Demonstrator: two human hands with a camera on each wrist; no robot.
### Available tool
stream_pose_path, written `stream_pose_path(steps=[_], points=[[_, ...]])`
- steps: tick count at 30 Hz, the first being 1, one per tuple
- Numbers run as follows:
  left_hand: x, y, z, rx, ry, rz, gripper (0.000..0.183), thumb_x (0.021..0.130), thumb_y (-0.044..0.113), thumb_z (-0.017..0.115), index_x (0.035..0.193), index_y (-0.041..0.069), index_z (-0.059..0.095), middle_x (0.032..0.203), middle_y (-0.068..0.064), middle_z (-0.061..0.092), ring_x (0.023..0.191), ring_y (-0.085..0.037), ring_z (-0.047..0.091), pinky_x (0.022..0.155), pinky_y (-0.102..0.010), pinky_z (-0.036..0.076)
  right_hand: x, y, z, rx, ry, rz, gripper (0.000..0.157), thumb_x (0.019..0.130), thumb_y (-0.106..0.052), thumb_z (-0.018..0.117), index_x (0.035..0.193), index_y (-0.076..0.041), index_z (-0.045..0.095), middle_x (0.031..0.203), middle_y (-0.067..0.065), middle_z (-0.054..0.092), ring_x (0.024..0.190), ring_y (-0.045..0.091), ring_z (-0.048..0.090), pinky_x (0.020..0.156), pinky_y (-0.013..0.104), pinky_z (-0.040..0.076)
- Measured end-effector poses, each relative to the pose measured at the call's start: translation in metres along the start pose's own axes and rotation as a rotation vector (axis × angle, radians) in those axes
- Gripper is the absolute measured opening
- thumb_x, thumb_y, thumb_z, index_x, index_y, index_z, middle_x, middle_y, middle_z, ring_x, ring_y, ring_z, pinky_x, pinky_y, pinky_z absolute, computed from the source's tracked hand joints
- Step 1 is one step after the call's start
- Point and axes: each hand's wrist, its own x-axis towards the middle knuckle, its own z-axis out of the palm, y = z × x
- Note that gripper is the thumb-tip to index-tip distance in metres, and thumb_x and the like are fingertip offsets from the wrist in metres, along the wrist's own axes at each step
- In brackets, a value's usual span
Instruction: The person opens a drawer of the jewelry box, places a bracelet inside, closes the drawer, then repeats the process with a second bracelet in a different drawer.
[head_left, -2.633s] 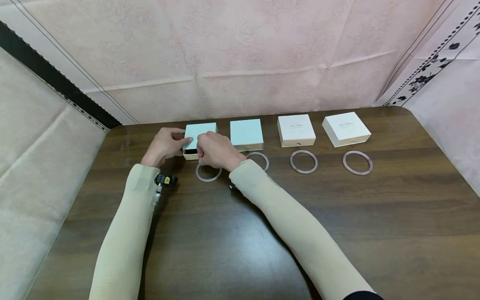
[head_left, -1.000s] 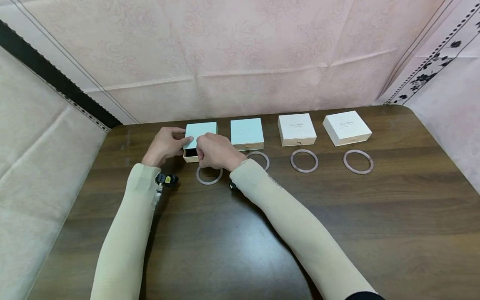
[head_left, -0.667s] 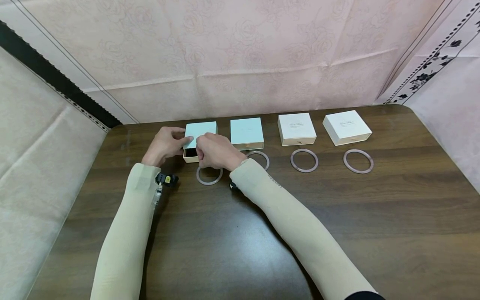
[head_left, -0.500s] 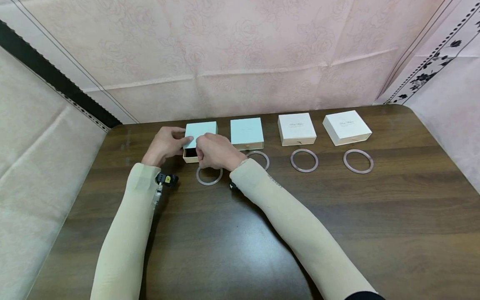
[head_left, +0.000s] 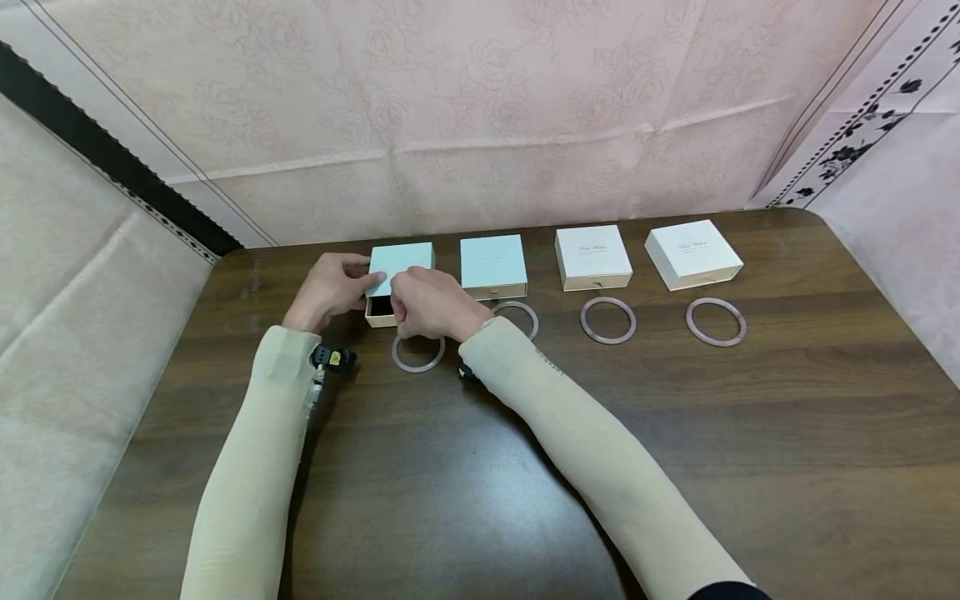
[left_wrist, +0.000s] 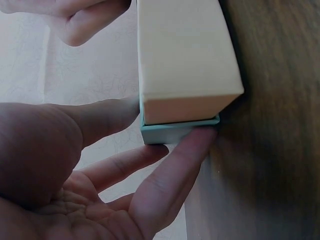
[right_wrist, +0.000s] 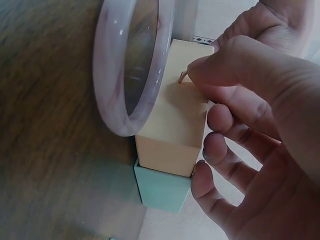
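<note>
You're at the leftmost box on the brown wood-grain worktop (head_left: 562, 467): its pale-blue square card sleeve (head_left: 400, 258) lies flat, and its cream card drawer (head_left: 380, 320) is partly out towards you, a dark inside showing. Your left hand (head_left: 330, 287) steadies it, that grip pinching the sleeve between thumb and fingers. Over on the right hand (head_left: 431, 300), thumb and finger pinch the drawer's small tan pull tab (right_wrist: 182, 77), the other fingers curling beside the box. So the step in hand looks like drawing out the drawer, this first box being the one at work.

Just in front, partly under your right hand, lies a glossy pale-lilac ring-shaped bangle (head_left: 417, 368), flat and untouched by the left. Whether anything sits deeper in the drawer, you can't tell from here. The next move seems to call for a straight, gentle pull, with the sleeve held firm; then, likely, the tab let go and that bangle picked up. Watch the drawer front: it's close to the bangle and could nudge it.
</note>
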Motion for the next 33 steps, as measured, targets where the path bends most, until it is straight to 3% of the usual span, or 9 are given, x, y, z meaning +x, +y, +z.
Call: stream_pose_path(steps=[33], points=[[-0.0004, -0.0002, 0.0001, 0.002, -0.002, 0.002, 0.058, 0.105, 0.03, 0.059, 0.154, 0.004, 0.043, 0.14, -0.023, 0.057, 0.103, -0.034, 0.074, 0.095, -0.05, 0.057, -0.0015, -0.0038, -0.0023, 0.007, -0.064, -0.001, 0.02, 0.086, -0.008, 0.073, 0.07, -0.019, 0.067, 0.076, -0.005, 0.068, 0.069, 0.011, 0.06, 0.062, 0.026, 0.05]])
